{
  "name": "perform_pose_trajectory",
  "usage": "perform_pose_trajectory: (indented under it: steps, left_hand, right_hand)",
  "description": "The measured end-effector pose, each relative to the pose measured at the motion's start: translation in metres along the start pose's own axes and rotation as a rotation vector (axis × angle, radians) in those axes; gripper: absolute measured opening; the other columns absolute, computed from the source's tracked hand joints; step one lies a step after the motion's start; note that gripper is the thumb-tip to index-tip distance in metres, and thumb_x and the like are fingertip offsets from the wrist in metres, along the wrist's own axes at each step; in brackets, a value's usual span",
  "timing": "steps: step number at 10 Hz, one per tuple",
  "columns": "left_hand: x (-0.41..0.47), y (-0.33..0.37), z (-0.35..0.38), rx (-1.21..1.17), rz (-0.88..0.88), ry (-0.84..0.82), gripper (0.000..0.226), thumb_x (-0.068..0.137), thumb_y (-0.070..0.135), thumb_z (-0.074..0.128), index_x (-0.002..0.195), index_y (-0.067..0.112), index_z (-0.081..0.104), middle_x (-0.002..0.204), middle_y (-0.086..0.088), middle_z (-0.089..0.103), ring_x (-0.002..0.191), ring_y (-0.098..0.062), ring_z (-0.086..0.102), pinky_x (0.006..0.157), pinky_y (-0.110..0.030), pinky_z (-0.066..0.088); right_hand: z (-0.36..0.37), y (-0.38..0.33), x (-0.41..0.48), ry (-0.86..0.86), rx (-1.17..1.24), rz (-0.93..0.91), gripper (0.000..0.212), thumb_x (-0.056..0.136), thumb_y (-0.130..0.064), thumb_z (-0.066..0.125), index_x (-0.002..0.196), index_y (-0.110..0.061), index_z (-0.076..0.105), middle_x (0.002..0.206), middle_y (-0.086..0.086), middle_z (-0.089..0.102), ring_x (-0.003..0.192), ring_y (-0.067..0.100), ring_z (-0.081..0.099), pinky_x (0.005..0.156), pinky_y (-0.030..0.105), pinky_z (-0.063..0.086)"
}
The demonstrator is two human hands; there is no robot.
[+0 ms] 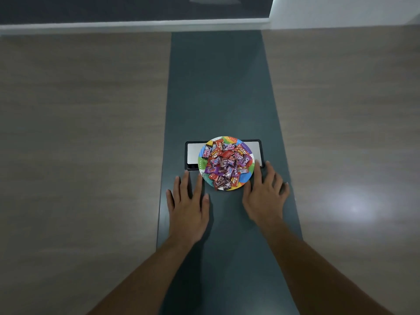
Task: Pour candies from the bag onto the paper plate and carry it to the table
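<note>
A round, many-coloured paper plate (246, 176) lies on the dark grey middle strip of the table (218, 98), heaped with wrapped candies (226, 163) in red, purple and pink. My left hand (189, 204) is flat on the strip just left of and below the plate, fingers spread, holding nothing. On the plate's right side my right hand (264, 194) is also spread and empty, its fingertips at or just beside the rim. No candy bag is in view.
The plate partly covers a black-framed rectangular panel (193, 154) set into the strip. Light wood tabletop (79, 133) extends on both sides. A pale wall ledge (136, 25) runs along the far end.
</note>
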State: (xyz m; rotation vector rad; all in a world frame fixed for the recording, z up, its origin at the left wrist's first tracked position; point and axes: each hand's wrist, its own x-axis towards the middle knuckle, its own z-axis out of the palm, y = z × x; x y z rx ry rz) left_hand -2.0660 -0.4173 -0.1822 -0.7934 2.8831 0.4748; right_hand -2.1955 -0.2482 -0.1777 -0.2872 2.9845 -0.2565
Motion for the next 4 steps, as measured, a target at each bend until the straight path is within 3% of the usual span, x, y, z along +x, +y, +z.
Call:
perform_pose_trajectory:
  steps: [1, 3, 4]
  left_hand:
    - [0.000, 0.000, 0.000, -0.011, -0.001, 0.002, 0.066, 0.111, 0.053, 0.022, 0.174, 0.032, 0.017, 0.183, -0.007, 0.008, 0.170, -0.032, 0.004, 0.134, -0.058, 0.007]
    - [-0.027, -0.017, 0.009, 0.049, 0.063, 0.051, 0.072, 0.112, 0.052, 0.020, 0.175, 0.019, 0.008, 0.184, -0.004, 0.001, 0.170, -0.026, 0.000, 0.136, -0.056, 0.016]
    - [-0.034, -0.019, 0.011, 0.046, 0.071, 0.092, 0.075, 0.111, 0.053, 0.027, 0.175, 0.019, 0.006, 0.184, -0.001, 0.000, 0.171, -0.022, -0.001, 0.137, -0.053, 0.015]
  right_hand:
    - [-0.002, -0.001, 0.005, -0.008, 0.011, 0.012, 0.070, 0.109, -0.046, 0.049, 0.174, -0.030, 0.028, 0.175, 0.011, 0.035, 0.154, 0.040, 0.041, 0.124, 0.069, 0.033]
    - [0.009, 0.026, -0.048, 0.017, 0.008, -0.093, 0.071, 0.113, -0.055, 0.023, 0.177, -0.025, 0.015, 0.186, 0.003, 0.011, 0.173, 0.026, 0.012, 0.136, 0.061, 0.018]
    - [0.014, 0.036, -0.056, 0.038, -0.010, -0.134, 0.074, 0.112, -0.058, 0.025, 0.177, -0.024, 0.013, 0.187, 0.001, 0.007, 0.173, 0.023, 0.006, 0.137, 0.059, 0.016]
